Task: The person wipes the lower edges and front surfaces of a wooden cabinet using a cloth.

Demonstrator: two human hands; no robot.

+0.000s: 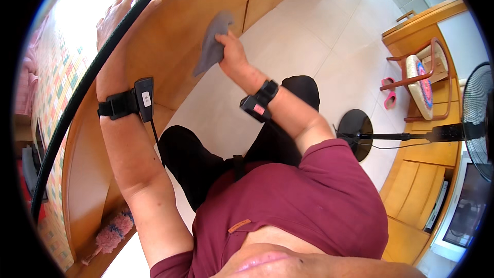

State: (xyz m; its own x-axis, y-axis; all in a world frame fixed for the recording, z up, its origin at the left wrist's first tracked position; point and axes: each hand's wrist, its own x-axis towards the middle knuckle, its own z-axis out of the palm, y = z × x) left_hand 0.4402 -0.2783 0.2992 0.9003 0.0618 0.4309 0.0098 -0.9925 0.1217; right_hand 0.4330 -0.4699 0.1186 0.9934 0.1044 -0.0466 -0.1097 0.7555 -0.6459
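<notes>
My right hand (234, 52) grips a grey cloth (211, 46), which hangs beside the varnished wooden side panel (170, 42) of what looks like a bed. Whether the cloth touches the wood is hard to tell. At the upper left, my left hand (115, 21) reaches over the panel's top edge with its fingers spread and nothing seen in it. It lies at the brightly lit part of a checked cover (58, 81). A dark braided cord (96, 61) crosses the view in front of that hand and hides part of it.
Pale floor tiles (305, 31) stretch to the right. A black pedestal fan (386, 136), a wooden armchair (420, 81) and pink slippers (389, 100) stand near wooden cabinets (409, 193). A fluffy pink-and-blue duster (115, 229) lies at lower left.
</notes>
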